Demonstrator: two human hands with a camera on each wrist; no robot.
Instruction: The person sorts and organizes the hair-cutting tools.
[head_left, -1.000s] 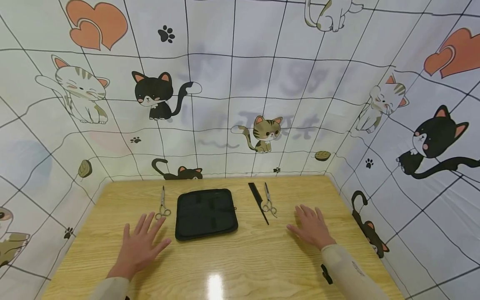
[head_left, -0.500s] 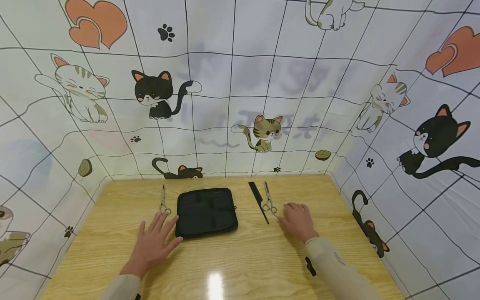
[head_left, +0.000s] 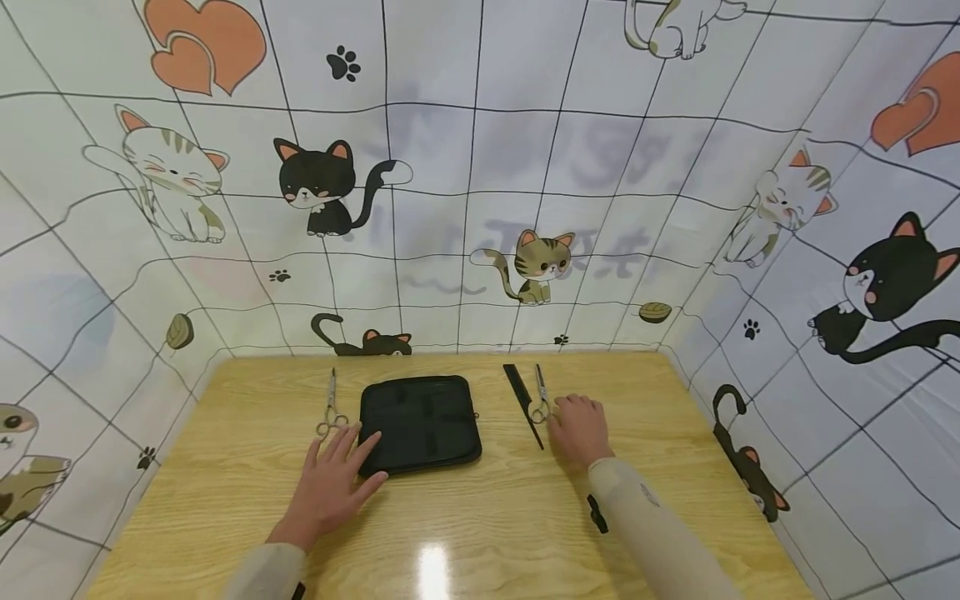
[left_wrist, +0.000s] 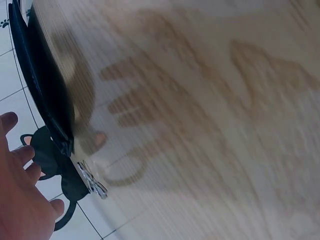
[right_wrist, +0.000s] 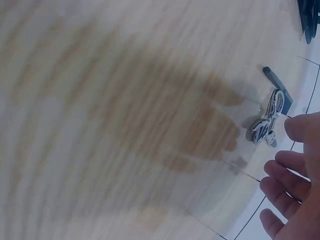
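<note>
Right scissors: ten o'clock from right hand, the nearer; pointing toward twelve.
Right grip: fingers parted, pinching nothing.
Left hand: spread, empty.

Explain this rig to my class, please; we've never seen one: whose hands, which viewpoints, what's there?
There is no machine, only a person's bare left hand and right hand. The wide picture is taken from the person's head; the two close ones, from each wrist. On the light wooden table, left to right, lie silver metal scissors, a flat black rectangular case, a black pointed-handle comb and a second pair of silver scissors. Neither hand appears to hold anything; the right is close beside that second pair.
</note>
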